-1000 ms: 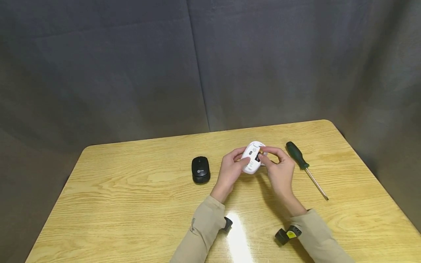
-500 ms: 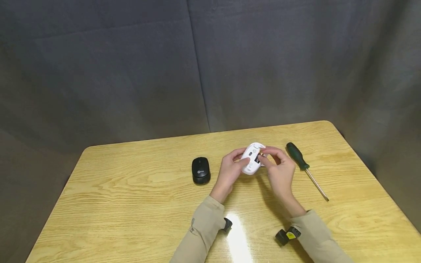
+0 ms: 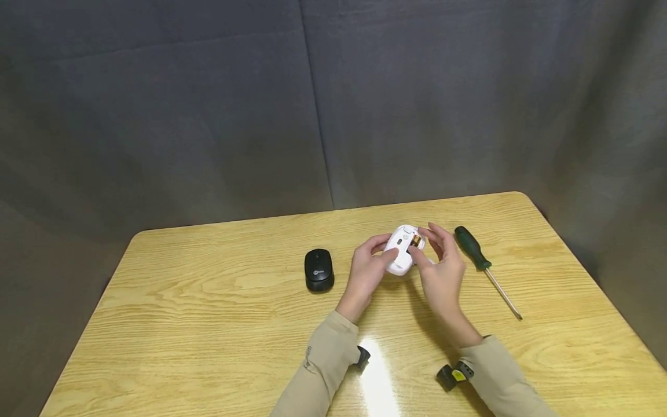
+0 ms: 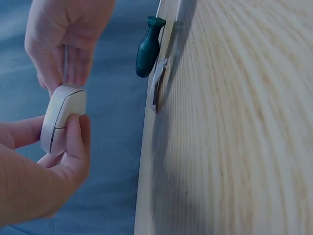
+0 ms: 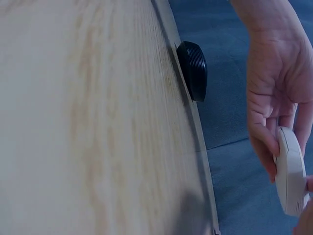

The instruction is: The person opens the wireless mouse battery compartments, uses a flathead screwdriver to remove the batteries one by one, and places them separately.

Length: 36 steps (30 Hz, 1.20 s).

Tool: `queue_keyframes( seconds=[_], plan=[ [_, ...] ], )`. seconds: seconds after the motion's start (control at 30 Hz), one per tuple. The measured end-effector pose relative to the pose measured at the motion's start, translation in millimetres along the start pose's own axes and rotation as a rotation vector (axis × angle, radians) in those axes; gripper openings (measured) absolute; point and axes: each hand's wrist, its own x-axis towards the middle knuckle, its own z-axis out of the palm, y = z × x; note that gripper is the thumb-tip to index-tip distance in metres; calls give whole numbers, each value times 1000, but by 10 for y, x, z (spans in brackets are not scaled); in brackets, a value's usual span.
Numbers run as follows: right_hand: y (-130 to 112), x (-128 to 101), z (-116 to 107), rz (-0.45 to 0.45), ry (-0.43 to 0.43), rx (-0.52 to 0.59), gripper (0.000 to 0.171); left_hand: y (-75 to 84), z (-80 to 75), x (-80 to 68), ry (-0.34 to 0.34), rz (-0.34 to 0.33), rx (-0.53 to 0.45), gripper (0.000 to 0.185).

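- your left hand (image 3: 367, 267) grips the white mouse (image 3: 402, 256), fingers and thumb curled round its shell, holding it above the middle of the counter (image 3: 208, 324) with the underside turned up.
- your right hand (image 3: 442, 272) touches the mouse at the open battery slot, where a battery (image 3: 415, 238) shows; whether its fingers pinch anything, you can't tell.
- a black mouse (image 3: 318, 269) lies on the counter left of your hands.
- a green-handled screwdriver (image 3: 482, 263) lies to the right, apart from them.
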Motion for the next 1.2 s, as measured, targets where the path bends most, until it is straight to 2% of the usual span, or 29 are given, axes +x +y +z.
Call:
queue_keyframes(
  seconds=[0.23,0.43,0.67,0.8,0.97,1.1,1.2],
  plan=[
    [17,-6,16,50,17,-6,37,2,15,-11,24,-4,-12,35],
    [12,-30,51,44,14,-37,33,-10,18,-33,49,-3,22,34],
    [-8,-39,77,63,48,14,30,-38,36,-38,63,39,70,33],
    [-91,3,49,52,39,36,28,-64,48,-25,53,42,74,33],
    [-175,115,-37,35,68,84,31,-34,71,-15,15,55,43,35],
    [-176,112,-63,57,17,83,26,-8,73,-19,26,35,13,35],
    [-161,88,-61,30,-38,38,22,-10,63,-11,48,21,-6,34]
  ],
)
